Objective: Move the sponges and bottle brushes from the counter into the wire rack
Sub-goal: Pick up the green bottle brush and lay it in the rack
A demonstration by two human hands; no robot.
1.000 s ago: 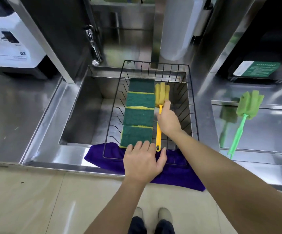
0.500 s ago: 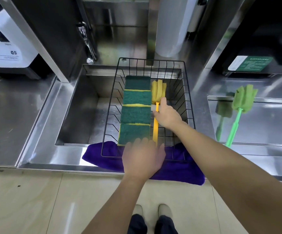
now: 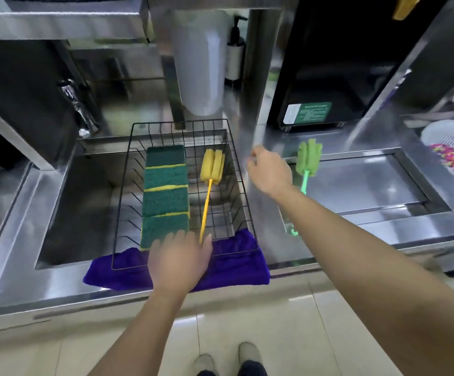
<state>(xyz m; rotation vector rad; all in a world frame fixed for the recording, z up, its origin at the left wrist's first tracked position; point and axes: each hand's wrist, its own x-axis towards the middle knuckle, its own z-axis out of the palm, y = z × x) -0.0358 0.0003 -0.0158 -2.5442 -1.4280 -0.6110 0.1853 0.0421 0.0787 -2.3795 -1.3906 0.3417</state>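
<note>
- Left grip: palm down on the near rim of the wire rack, fingers spread flat, clamping nothing; blurred, and it hides the near end of the yellow handle and the corner of the nearest sponge.
- Right grip: in the air beside the rack's right wall, over the tabletop, fingers loosely curled, nothing in it; fingertips smeared by motion, so the exact gap can't be told.
- Tabletop: steel, glare and blur over most of it; left and right ends cut off by the frame.
- Wire rack: black, sits in the sink basin, near end resting on the purple cloth, which is partly hidden under rack and left hand.
- Sponges: four green-and-yellow pads in a row, lying along the left side of the rack, touching each other.
- Yellow bottle brush: inside the rack, just right of the sponges, head toward the far end.
- Green bottle brush: outside the rack on the tabletop, right of it; most of the handle hidden behind the right forearm, only the hook end shows below.
- White colander: far right, cut off by the frame edge; contents too blurred to tell.
</note>
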